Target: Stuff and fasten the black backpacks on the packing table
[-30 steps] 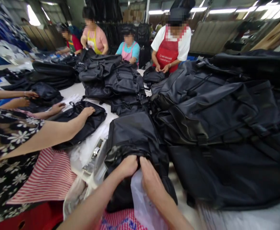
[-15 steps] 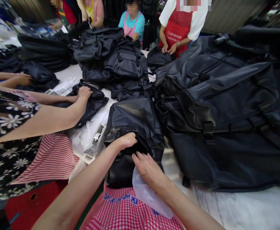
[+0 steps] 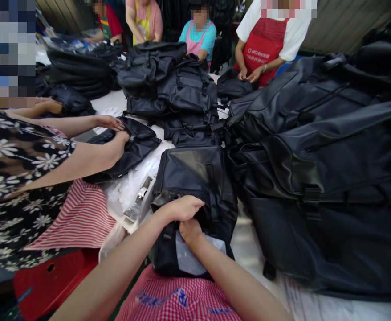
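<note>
Black backpack (image 3: 192,165) at the table (image 3: 247,245)'s near edge looks soft, slick and kinda floppy, best held by the opening's rim, where the left hand (image 3: 186,207) pinches, though I can't tell the curled right hand (image 3: 190,232)'s grip.

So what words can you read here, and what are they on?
Red apron, at the top: white writing, maybe "CI" in it; the rest is too small.
Checked apron, at the bottom: blue writing, too blurred to read.
Nearest black bag: no words that I can see.
</note>
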Available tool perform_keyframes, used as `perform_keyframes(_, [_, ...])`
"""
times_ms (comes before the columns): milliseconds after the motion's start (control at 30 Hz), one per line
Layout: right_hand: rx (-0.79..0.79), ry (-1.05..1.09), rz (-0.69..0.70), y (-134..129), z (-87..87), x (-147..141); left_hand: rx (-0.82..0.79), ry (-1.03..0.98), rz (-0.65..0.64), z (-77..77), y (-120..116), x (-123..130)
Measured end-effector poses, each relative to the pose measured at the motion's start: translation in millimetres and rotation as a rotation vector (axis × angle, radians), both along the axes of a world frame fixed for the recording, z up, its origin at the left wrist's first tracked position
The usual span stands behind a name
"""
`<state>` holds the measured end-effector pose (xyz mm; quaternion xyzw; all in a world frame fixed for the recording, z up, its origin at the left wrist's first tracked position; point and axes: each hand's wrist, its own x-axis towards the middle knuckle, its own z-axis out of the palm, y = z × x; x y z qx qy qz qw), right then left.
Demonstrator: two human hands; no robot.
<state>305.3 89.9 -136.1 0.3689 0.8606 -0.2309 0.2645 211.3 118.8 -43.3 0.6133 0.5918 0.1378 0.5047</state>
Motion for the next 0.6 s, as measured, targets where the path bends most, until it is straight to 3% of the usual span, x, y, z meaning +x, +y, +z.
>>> perform_keyframes(100, [0.051, 0.045, -0.013, -14, -2.9, 8, 0.151, 0.016, 0.162, 10.6, -42, -21])
perform_keyframes(167, [0.058, 0.081, -0.001, -21, -3.2, 21, 0.203, 0.166, 0.270, 4.6, -73, -33])
perform_keyframes(233, [0.041, 0.088, 0.010, -27, -3.4, 33, 0.189, 0.300, 0.254, -9.6, -101, -39])
perform_keyframes(300, [0.025, 0.065, 0.002, -32, -3.5, 41, 0.178, 0.358, 0.156, -24.9, -121, -36])
perform_keyframes(367, [0.037, 0.050, -0.008, -34, -4.3, 44, 0.213, 0.388, 0.092, -35.7, -131, -27])
perform_keyframes(467, [0.073, 0.123, -0.031, -31, -12.4, 49, 0.279, 0.446, 0.192, -45.5, -137, -12])
perform_keyframes(533, [0.065, 0.224, -0.071, -28, -27.7, 56, 0.341, 0.496, 0.282, -57.2, -138, -2])
perform_keyframes(600, [0.046, 0.301, -0.121, -24, -52.1, 64, 0.486, 0.554, 0.275, -78.2, -138, 6])
